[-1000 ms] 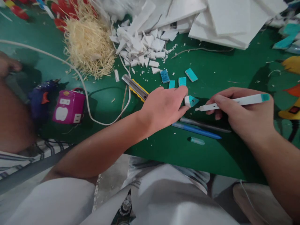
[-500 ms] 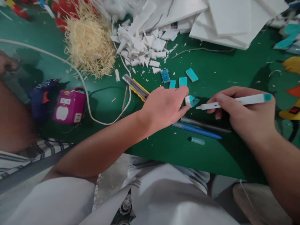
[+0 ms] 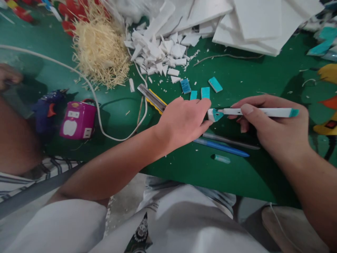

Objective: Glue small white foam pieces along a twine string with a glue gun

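Note:
My left hand [image 3: 185, 117] pinches a small white foam piece [image 3: 215, 115], partly coloured teal, between thumb and fingers. My right hand [image 3: 273, 123] grips a white marker [image 3: 271, 112] with a teal end, and its tip touches the teal face of the foam piece. Several small coloured foam blocks [image 3: 205, 92] lie just beyond my left fingers. A yellow utility knife [image 3: 154, 99] rests beside that hand, partly hidden by it. Below the hands lie a blue pen [image 3: 223, 146], a dark slim tool [image 3: 231, 140] and a clear teal cap [image 3: 222, 159].
White foam scraps [image 3: 163, 52] and foam sheets [image 3: 259, 21] cover the back. Straw-like shreds [image 3: 101, 52] sit at back left. A white cable [image 3: 91, 84] crosses near a magenta power socket [image 3: 78, 120] and a blue glue gun [image 3: 46, 109]. Another person's hand [image 3: 9, 75] shows at far left.
The marker has moved left, from just off the foam piece to touching it. My left hand stays nearly still. The other person's hand has shifted slightly.

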Tool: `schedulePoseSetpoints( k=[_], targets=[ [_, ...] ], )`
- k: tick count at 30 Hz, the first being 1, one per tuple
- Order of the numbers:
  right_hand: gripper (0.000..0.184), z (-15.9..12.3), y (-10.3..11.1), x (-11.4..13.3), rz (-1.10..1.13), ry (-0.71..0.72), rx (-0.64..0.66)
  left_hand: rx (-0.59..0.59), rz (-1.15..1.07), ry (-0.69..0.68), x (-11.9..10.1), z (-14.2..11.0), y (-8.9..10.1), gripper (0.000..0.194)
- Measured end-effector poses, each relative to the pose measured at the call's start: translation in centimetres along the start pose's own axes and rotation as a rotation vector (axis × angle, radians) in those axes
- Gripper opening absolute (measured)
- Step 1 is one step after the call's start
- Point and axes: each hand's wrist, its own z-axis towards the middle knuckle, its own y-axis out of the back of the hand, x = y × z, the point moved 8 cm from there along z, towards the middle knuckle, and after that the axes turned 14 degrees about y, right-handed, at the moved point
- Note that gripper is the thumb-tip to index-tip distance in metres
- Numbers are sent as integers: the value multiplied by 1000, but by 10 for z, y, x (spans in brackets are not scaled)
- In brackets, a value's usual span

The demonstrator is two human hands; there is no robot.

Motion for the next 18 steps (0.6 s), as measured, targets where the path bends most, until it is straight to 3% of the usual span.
schedulePoseSetpoints(
  k=[4, 18],
  targets=[
    [17, 0, 0, -1, -39, 15, 19, -17, -29, -9, -1, 1, 1, 23],
    [5, 1, -3, 0, -21, -23, 14, 4, -79, 10, 1, 1, 1, 23]
  ],
)
